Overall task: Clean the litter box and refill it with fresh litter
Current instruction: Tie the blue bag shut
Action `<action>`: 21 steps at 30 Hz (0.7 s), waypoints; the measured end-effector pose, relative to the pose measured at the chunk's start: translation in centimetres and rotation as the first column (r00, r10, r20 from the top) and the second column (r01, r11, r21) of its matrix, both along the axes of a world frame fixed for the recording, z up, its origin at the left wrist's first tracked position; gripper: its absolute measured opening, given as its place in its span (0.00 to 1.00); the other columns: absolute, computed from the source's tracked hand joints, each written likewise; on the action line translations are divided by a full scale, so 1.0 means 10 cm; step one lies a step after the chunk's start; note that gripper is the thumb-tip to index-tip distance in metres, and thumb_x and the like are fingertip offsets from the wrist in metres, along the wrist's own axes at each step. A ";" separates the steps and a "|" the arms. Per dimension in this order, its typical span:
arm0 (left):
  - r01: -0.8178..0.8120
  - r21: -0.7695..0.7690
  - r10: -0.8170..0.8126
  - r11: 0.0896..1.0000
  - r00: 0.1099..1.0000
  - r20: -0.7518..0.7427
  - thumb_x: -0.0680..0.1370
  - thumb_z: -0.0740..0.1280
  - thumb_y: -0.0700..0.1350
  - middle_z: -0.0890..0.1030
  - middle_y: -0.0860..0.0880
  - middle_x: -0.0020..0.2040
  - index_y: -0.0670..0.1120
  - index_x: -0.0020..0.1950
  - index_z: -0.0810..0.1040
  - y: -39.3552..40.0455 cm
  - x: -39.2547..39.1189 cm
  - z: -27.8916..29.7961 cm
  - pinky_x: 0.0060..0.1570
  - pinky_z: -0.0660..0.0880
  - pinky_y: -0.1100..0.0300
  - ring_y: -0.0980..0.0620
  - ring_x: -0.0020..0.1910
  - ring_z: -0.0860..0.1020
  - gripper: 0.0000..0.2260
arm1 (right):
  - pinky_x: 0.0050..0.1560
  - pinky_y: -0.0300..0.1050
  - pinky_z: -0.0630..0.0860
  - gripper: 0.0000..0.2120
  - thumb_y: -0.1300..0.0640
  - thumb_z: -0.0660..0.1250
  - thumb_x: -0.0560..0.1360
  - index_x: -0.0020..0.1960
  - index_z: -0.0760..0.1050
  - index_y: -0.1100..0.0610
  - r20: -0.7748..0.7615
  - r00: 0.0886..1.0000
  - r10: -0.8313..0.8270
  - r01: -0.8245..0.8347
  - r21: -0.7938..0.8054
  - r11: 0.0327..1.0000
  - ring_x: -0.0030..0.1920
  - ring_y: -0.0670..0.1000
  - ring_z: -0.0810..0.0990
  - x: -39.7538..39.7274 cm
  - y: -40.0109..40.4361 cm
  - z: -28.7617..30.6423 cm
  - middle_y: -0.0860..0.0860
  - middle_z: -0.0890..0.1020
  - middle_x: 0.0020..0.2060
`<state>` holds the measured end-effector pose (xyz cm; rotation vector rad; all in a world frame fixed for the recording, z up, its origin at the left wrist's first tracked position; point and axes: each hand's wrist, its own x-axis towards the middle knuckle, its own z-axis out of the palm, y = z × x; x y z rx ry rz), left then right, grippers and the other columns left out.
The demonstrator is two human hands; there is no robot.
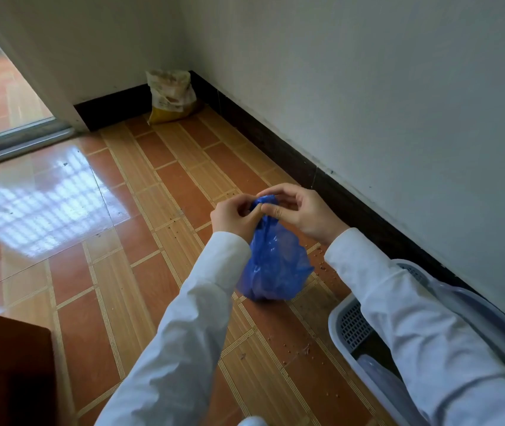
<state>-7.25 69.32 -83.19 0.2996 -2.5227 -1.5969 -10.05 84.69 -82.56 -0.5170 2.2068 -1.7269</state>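
A filled blue plastic bag (272, 265) rests on the tiled floor in the middle of the head view. Both hands pinch its gathered top: my left hand (236, 218) from the left, my right hand (300, 210) from the right, fingertips touching the bunched plastic. A white litter box (342, 329) with a perforated grey grid sits at the lower right against the wall, largely hidden by my right sleeve. A yellow and white litter sack (171, 96) stands upright in the far corner.
Loose litter grains (300, 348) are scattered on the tiles between the bag and the box. A dark wooden piece of furniture (8, 370) fills the lower left. A sliding door track (14, 142) runs at the far left.
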 end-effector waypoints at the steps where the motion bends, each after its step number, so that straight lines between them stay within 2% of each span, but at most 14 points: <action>1: -0.021 -0.007 0.021 1.000 1.000 0.005 0.74 0.69 0.45 0.83 0.50 0.39 0.47 0.47 0.83 -0.01 0.00 0.00 0.44 0.80 0.58 0.50 0.41 0.81 0.05 | 0.56 0.42 0.79 0.20 0.53 0.73 0.71 0.62 0.74 0.53 -0.006 1.000 -0.002 0.003 0.025 1.000 0.57 0.46 0.80 0.01 -0.01 0.00 0.48 0.82 0.55; 3: -0.068 -0.003 0.068 0.998 0.998 0.007 0.73 0.69 0.44 0.83 0.50 0.38 0.47 0.44 0.83 -0.03 0.01 0.00 0.40 0.79 0.61 0.51 0.39 0.81 0.04 | 0.54 0.41 0.79 0.24 0.54 0.75 0.70 0.63 0.69 0.51 -0.041 0.999 -0.022 0.027 0.118 0.993 0.54 0.46 0.81 0.03 -0.02 0.01 0.49 0.83 0.51; 6: -0.102 -0.023 0.102 0.994 0.995 -0.004 0.73 0.69 0.43 0.83 0.48 0.37 0.46 0.41 0.82 -0.08 0.01 0.03 0.38 0.78 0.62 0.50 0.38 0.82 0.03 | 0.47 0.37 0.76 0.22 0.56 0.73 0.71 0.61 0.69 0.51 -0.075 0.996 -0.039 0.055 0.225 0.973 0.48 0.46 0.81 0.06 -0.02 0.01 0.48 0.83 0.44; 10: -0.082 0.013 0.082 0.997 0.997 -0.005 0.73 0.70 0.42 0.83 0.48 0.37 0.45 0.42 0.83 -0.11 0.02 0.09 0.41 0.81 0.58 0.51 0.37 0.82 0.02 | 0.48 0.36 0.75 0.11 0.57 0.69 0.74 0.56 0.76 0.55 -0.045 0.999 -0.025 0.034 0.207 0.978 0.49 0.46 0.80 0.09 0.01 0.02 0.48 0.81 0.45; 12: -0.082 -0.021 0.082 0.996 0.997 -0.011 0.73 0.70 0.43 0.82 0.50 0.36 0.46 0.42 0.82 -0.08 0.04 0.11 0.36 0.78 0.65 0.54 0.36 0.80 0.02 | 0.49 0.37 0.77 0.11 0.54 0.69 0.74 0.56 0.78 0.54 0.015 1.000 0.006 -0.009 0.167 0.986 0.50 0.45 0.80 0.12 -0.02 0.04 0.48 0.82 0.46; 14: -0.091 -0.070 0.090 0.993 0.996 -0.010 0.73 0.70 0.44 0.80 0.51 0.35 0.47 0.41 0.81 -0.03 0.05 0.13 0.31 0.70 0.71 0.57 0.33 0.76 0.02 | 0.52 0.39 0.78 0.15 0.53 0.70 0.74 0.59 0.78 0.54 0.030 1.000 0.002 -0.006 0.138 0.990 0.51 0.46 0.80 0.14 -0.07 0.03 0.48 0.83 0.48; 15: -0.091 -0.075 0.091 0.993 0.996 -0.008 0.73 0.70 0.44 0.79 0.51 0.35 0.47 0.41 0.81 -0.03 0.06 0.13 0.30 0.69 0.71 0.56 0.33 0.76 0.02 | 0.54 0.41 0.78 0.16 0.53 0.71 0.73 0.59 0.78 0.55 0.014 1.000 -0.017 0.015 0.134 0.991 0.52 0.47 0.80 0.14 -0.09 0.02 0.49 0.83 0.49; 17: -0.081 -0.055 0.080 0.995 0.997 -0.016 0.72 0.70 0.45 0.81 0.49 0.34 0.46 0.41 0.81 -0.05 0.06 0.14 0.32 0.74 0.66 0.53 0.34 0.79 0.03 | 0.54 0.46 0.78 0.13 0.53 0.71 0.73 0.57 0.78 0.55 -0.012 0.998 -0.054 0.055 0.124 0.991 0.53 0.50 0.81 0.13 -0.09 -0.01 0.50 0.83 0.48; 19: -0.073 -0.047 0.071 0.996 0.997 -0.031 0.71 0.72 0.46 0.82 0.48 0.34 0.47 0.39 0.81 -0.12 0.06 0.14 0.36 0.79 0.59 0.49 0.36 0.81 0.04 | 0.51 0.44 0.78 0.09 0.55 0.70 0.74 0.53 0.78 0.57 -0.010 0.997 -0.077 0.078 0.096 0.992 0.51 0.49 0.81 0.10 -0.04 0.00 0.51 0.83 0.45; 21: -0.057 -0.088 0.054 0.995 0.998 -0.033 0.72 0.72 0.45 0.81 0.48 0.34 0.47 0.39 0.81 -0.17 0.06 0.13 0.37 0.78 0.58 0.48 0.36 0.80 0.04 | 0.49 0.39 0.78 0.08 0.57 0.70 0.74 0.52 0.78 0.58 -0.021 0.995 -0.100 0.101 0.083 0.991 0.49 0.48 0.82 0.09 -0.01 0.02 0.51 0.83 0.44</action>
